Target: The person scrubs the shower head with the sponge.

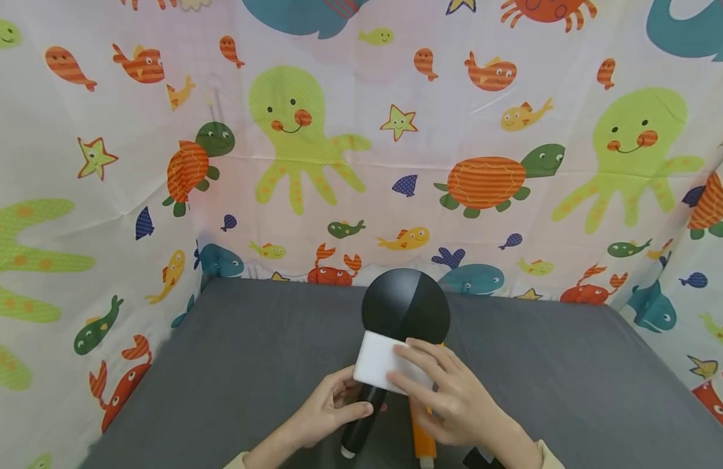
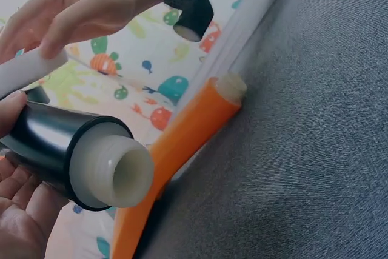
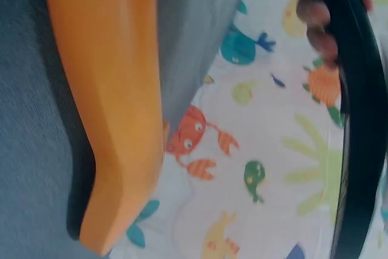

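My left hand holds a black paddle-like thing by its tubular handle, thumb on top and fingers behind. A hollow, whitish plug fills the handle's end. Above the hands shows a round, glossy black head. My right hand holds a white, sponge-like rectangular block against or just over the upper handle; contact is unclear. Its fingers lie across the block's face, while the thumb is mostly hidden. Below the right hand lies an orange-handled thing, also with a whitish end.
A dark grey cloth surface spreads around the hands. Behind it and at both sides hang white sheets printed with sea animals. A black wrist-worn device sits on the right wrist. The orange thing rests on the cloth, bent along its length.
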`<state>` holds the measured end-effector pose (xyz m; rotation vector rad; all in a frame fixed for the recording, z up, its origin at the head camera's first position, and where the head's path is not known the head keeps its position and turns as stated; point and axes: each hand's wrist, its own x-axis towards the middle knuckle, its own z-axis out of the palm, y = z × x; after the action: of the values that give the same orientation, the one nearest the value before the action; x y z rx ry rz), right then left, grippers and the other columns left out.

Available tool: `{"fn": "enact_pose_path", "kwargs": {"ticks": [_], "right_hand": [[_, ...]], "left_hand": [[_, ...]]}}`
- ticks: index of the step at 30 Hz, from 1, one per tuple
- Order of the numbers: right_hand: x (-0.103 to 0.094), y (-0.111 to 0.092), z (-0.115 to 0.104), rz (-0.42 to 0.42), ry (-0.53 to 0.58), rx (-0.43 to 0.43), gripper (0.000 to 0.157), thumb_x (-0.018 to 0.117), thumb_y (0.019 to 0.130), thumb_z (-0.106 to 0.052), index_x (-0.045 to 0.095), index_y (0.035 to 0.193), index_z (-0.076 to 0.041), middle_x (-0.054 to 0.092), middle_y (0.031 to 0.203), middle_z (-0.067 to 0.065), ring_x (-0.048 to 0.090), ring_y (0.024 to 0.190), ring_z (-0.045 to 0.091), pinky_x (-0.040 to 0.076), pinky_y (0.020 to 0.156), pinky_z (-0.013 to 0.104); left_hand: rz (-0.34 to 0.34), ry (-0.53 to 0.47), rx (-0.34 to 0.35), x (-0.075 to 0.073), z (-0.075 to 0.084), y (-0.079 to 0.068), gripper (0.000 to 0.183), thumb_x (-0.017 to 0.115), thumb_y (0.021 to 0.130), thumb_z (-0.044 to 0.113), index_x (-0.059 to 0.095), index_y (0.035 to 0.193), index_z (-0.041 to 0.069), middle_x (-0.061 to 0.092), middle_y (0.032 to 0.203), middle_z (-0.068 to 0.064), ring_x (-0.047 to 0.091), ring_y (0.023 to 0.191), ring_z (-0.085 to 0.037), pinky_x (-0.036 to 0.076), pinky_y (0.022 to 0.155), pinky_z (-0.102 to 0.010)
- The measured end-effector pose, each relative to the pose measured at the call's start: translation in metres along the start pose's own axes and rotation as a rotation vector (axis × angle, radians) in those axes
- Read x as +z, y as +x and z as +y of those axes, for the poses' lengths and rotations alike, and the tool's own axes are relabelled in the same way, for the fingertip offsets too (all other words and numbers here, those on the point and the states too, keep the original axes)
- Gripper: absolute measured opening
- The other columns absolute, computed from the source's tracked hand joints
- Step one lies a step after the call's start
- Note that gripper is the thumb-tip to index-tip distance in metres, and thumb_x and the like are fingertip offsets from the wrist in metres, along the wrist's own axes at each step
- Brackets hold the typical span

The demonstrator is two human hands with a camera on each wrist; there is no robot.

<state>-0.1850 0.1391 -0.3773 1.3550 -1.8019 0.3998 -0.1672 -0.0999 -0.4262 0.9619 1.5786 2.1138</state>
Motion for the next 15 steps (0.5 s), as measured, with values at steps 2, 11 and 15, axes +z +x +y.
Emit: {"fn": "enact_pose_path", "kwargs": {"ticks": [2,11,15], "right_hand": [[-0.003,0.002,0.009,0.059,-0.037,0.085,0.038,0.042,0.092,-0.024,0.062,0.118,-0.006,0.051,0.126,0.024,0.046,0.111,0.04,0.034,0.099,0.04],[-0.015,0.004,0.028,0.153,-0.137,0.427,0.044,0.039,0.095,-0.031,0.057,0.125,-0.005,0.045,0.132,0.022,0.043,0.111,0.041,0.04,0.083,0.054],[-0.007,0.0,0.007,0.07,-0.075,0.129,0.038,0.042,0.092,-0.024,0.061,0.118,-0.005,0.05,0.126,0.025,0.046,0.11,0.042,0.034,0.099,0.042]], "left_hand": [[-0.009,-0.001,-0.002,-0.001,0.0,0.0,0.044,0.053,0.093,0.002,0.038,0.132,-0.011,0.047,0.122,-0.036,0.06,0.104,-0.03,0.05,0.085,-0.033],[-0.067,0.022,-0.019,0.0,-0.001,0.0,0.039,0.054,0.092,0.002,0.043,0.128,-0.008,0.048,0.12,-0.035,0.061,0.104,-0.025,0.051,0.083,-0.032],[-0.059,-0.022,0.005,0.001,-0.001,0.0,0.041,0.051,0.094,0.002,0.039,0.131,-0.01,0.047,0.121,-0.037,0.06,0.104,-0.029,0.05,0.086,-0.034]]}}
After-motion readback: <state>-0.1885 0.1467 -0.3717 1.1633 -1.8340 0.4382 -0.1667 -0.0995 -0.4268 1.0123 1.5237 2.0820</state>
